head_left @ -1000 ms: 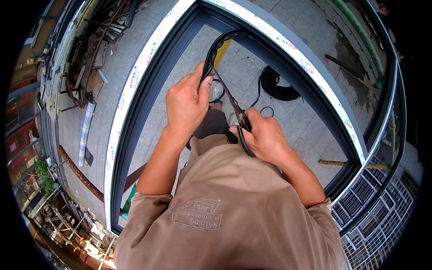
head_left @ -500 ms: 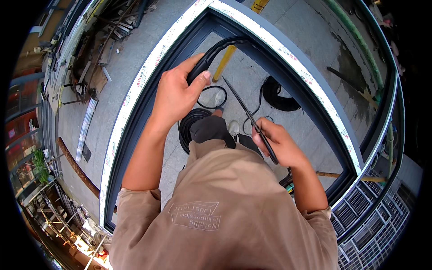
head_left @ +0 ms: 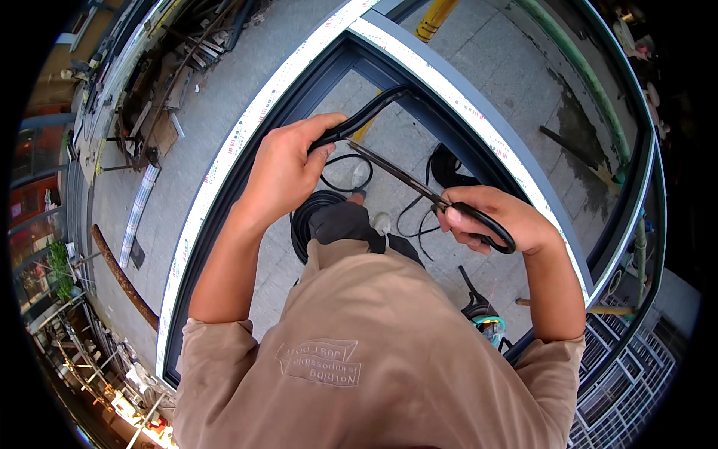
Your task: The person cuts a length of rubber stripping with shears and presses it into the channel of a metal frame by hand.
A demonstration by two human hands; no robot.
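Note:
My left hand [head_left: 280,172] is closed around a black rubber strip [head_left: 368,112]. From my fingers the strip arches away toward the inner edge of the window frame's far bar. In my right hand [head_left: 505,217] is a pair of scissors [head_left: 400,176] with black looped handles, my fingers at the loops. The tips point up and left, close below the strip beside my left thumb; whether they touch it I cannot tell. Both arms reach over the dark window frame [head_left: 262,105], whose face is covered with white printed film.
Below, coils of black strip [head_left: 303,224] lie by my legs, with another coil [head_left: 449,166] to the right. A yellow post [head_left: 432,21] stands beyond the frame. Rusty pipe [head_left: 123,277] and scrap lie left; metal grilles [head_left: 624,374] are at lower right.
My right hand has moved right and slightly up, turning the scissors to a flatter slant with the tips nearer the strip. My left hand has shifted a little left and down with the strip.

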